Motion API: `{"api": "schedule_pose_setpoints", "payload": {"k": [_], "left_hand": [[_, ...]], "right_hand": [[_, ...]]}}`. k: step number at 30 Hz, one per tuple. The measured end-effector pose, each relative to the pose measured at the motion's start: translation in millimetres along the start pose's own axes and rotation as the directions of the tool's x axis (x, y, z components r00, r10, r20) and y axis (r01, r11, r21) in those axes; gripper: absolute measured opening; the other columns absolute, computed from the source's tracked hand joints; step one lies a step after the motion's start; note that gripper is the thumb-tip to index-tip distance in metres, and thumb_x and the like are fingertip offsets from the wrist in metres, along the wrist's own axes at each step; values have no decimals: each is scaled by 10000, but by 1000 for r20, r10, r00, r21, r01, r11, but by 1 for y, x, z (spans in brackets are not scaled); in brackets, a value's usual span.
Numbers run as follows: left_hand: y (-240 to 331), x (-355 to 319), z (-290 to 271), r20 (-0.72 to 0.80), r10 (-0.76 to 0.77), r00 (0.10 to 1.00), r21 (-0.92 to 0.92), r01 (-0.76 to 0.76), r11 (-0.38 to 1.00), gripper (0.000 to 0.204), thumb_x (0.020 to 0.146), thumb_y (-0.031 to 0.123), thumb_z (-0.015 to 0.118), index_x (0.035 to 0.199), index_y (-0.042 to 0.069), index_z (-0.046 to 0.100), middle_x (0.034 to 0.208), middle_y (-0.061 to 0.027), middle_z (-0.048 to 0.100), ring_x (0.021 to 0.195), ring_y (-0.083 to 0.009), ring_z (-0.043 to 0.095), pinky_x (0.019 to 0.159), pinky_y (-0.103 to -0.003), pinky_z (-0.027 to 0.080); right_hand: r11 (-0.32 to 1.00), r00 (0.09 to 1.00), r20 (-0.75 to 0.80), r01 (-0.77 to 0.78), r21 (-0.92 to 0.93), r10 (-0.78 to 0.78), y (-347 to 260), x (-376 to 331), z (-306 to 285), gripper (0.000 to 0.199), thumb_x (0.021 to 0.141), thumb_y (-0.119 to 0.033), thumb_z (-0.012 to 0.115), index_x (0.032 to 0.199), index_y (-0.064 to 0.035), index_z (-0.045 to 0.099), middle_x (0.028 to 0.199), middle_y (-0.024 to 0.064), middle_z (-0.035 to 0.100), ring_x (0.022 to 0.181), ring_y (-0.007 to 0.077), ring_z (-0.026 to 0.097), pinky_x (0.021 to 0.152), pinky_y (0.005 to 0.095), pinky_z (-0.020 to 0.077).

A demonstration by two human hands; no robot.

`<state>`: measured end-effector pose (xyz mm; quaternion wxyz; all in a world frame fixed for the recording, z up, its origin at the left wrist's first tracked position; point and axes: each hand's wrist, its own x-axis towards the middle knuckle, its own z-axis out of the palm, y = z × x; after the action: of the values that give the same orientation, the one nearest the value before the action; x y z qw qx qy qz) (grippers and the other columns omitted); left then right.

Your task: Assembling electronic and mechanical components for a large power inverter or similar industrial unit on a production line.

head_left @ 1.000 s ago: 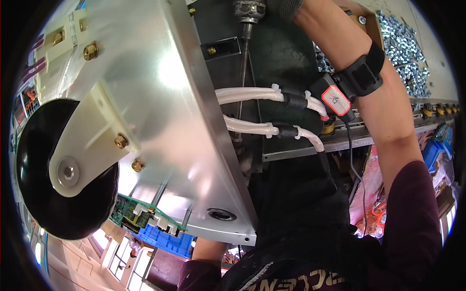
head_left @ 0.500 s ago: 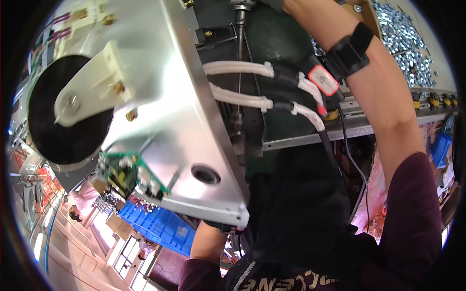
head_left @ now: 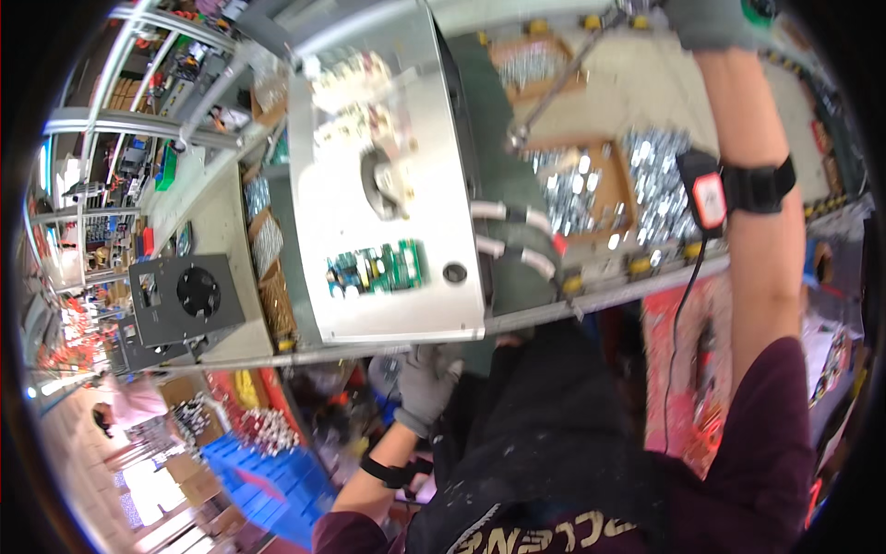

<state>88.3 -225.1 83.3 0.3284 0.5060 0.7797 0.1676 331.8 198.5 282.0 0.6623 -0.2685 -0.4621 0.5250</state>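
While the gloved left hand (head_left: 426, 377) clutched the lower edge of the metal panel (head_left: 383, 198) at centre frame, it looked stiff, heavy, sharp-edged; best held by its rim. The gloved right hand (head_left: 711, 20), upper right, gripped a driver (head_left: 554, 83).

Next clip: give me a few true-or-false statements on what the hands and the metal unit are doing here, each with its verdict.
1. The left hand wears a grey glove and is at the lower edge of the metal unit. True.
2. A green circuit board shows on the metal unit's face. True.
3. The right hand rests on the blue crates at the lower left. False: it is raised at the top of the picture, by a long tool.
4. The right forearm is bare of any strap. False: a black wristband with a small device circles it.
5. White hoses run at the unit's right side. True.
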Motion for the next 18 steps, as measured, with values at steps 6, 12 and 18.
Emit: {"api": "schedule_pose_setpoints", "payload": {"k": [6, 12, 18], "left_hand": [[6, 27, 39, 232, -219, 948, -607, 318, 729, 325, 849, 167, 636, 1127, 16, 563, 981, -83, 629, 831, -122, 588, 716, -286, 473], [-20, 22, 77, 153, -343, 927, -424, 376, 824, 646, 750, 373, 723, 1234, 26, 472, 1131, -163, 600, 1034, -277, 599, 868, -365, 474], [-12, -14, 15, 351, -214, 912, -829, 409, 382, 485, 871, 67, 548, 1330, 51, 391, 1114, -133, 586, 838, -194, 618, 642, -307, 532]], "right_hand": [[997, 997, 0, -77, 29, 77, -18, 52, 38, 102, 869, -183, 597, 850, -88, 565, 615, 18, 541, 450, 118, 481, 423, 270, 403], [946, 963, 240, 187, -266, -122, -1, 136, 156, 204, 781, -122, 696, 932, -61, 573, 739, 24, 581, 606, 113, 552, 543, 263, 456], [458, 806, 330, 562, -689, -492, 47, 257, 228, 437, 724, -279, 694, 1078, -44, 595, 922, 167, 657, 848, 324, 624, 802, 412, 468]]}}
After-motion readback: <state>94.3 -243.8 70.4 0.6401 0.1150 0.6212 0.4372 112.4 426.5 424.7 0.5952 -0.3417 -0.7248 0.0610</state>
